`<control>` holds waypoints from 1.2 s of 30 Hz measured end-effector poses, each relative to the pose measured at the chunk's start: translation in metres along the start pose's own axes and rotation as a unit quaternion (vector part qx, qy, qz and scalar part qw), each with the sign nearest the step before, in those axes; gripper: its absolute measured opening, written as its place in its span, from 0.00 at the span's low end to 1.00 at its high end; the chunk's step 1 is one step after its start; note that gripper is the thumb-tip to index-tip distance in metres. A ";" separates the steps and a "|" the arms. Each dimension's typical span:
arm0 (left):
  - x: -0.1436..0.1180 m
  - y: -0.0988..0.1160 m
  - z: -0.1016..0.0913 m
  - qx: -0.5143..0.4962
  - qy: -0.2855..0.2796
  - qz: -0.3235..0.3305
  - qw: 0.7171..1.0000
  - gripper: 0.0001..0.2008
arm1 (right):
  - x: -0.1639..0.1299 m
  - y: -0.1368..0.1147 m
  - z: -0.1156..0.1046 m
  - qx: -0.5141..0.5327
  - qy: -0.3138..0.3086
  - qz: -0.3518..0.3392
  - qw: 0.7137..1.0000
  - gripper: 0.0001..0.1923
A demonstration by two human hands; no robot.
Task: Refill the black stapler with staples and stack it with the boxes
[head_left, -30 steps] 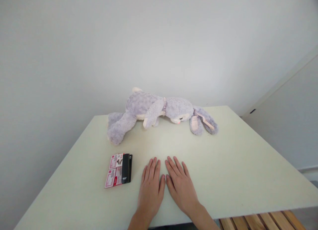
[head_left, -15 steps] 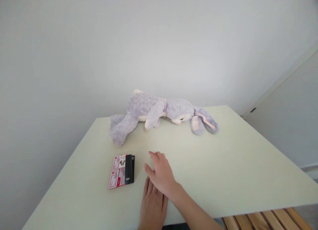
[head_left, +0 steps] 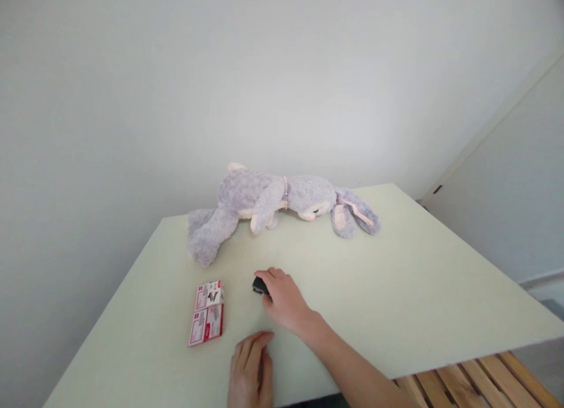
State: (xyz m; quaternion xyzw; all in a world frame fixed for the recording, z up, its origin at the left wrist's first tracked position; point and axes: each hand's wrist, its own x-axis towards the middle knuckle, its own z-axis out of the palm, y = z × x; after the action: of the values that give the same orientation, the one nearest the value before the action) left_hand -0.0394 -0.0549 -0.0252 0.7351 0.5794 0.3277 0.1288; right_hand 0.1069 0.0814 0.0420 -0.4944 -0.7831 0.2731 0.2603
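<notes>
My right hand is closed around a small black object, held just above the pale green table, with only its left end showing past my fingers. Left of it lies a red and white card flat on the table. My left hand rests flat on the table near the front edge, fingers together, holding nothing. A grey-lilac plush rabbit lies on its side at the back of the table, ears pointing right.
A plain white wall stands behind the table. A white cabinet front rises at the right. Wooden slats show below the table's front right edge.
My right hand reached left, took the black object off the card and drew it to the right. My left hand slid back toward the table's front edge.
</notes>
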 end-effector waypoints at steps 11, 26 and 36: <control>0.045 0.032 0.036 0.140 -0.055 0.053 0.987 0.28 | -0.044 0.017 -0.022 0.076 0.136 0.058 0.986 0.14; 0.062 0.033 0.028 0.076 -0.019 0.005 0.997 0.24 | -0.047 0.090 -0.041 0.567 0.341 0.204 0.722 0.25; 0.017 -0.028 -0.035 0.270 0.119 -0.227 0.928 0.26 | -0.130 0.099 -0.060 0.526 0.249 0.323 0.747 0.24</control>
State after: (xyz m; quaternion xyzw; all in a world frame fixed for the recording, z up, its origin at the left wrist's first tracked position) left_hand -0.0809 -0.0377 -0.0095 0.5467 0.8083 0.2058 -0.0736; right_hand 0.2596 0.0081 -0.0009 -0.5528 -0.2169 0.5766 0.5611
